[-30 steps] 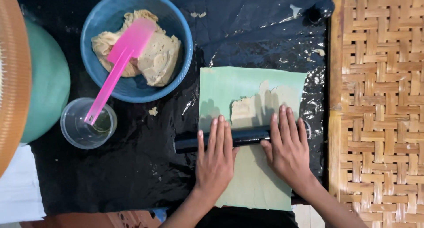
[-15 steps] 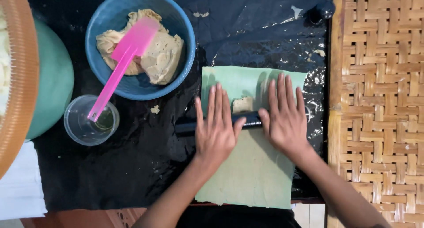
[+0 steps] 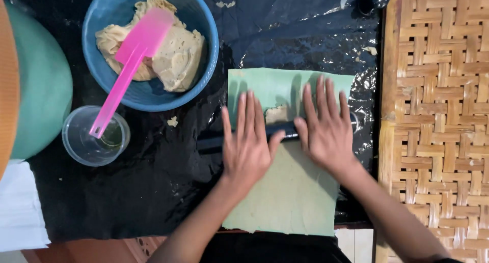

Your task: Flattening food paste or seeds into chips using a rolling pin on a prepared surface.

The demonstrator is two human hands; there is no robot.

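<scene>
A: What are the hands doing?

B: Both lie flat, palms down, fingers straight and a little spread. The left hand [image 3: 248, 141] and the right hand [image 3: 326, 126] press side by side on a dark rolling pin [image 3: 282, 131] that runs crosswise over a pale green sheet [image 3: 290, 191]. Neither hand grips; the palms simply rest on the rod

A: And where does the pin sit against the sheet?

B: Across its upper part, with most of the green sheet stretching below the hands toward the person. A small lump of beige dough [image 3: 276, 114] shows just above the pin, between the two hands

A: What lies around them?

B: A crinkled black plastic sheet [image 3: 127, 197] covers the surface. Up left stands a blue bowl [image 3: 201, 64] holding a mass of the same beige dough, with a pink spatula [image 3: 130, 62] leaning from it down into a clear plastic cup [image 3: 76, 146]. A woven mat [image 3: 438, 115] fills the right side

A: Anything hard to make out?

B: Most of the pin is hidden under the palms; only its middle and its left end show. A green round shape [image 3: 41, 90] at the left edge is cut off, so I cannot tell what it is
</scene>
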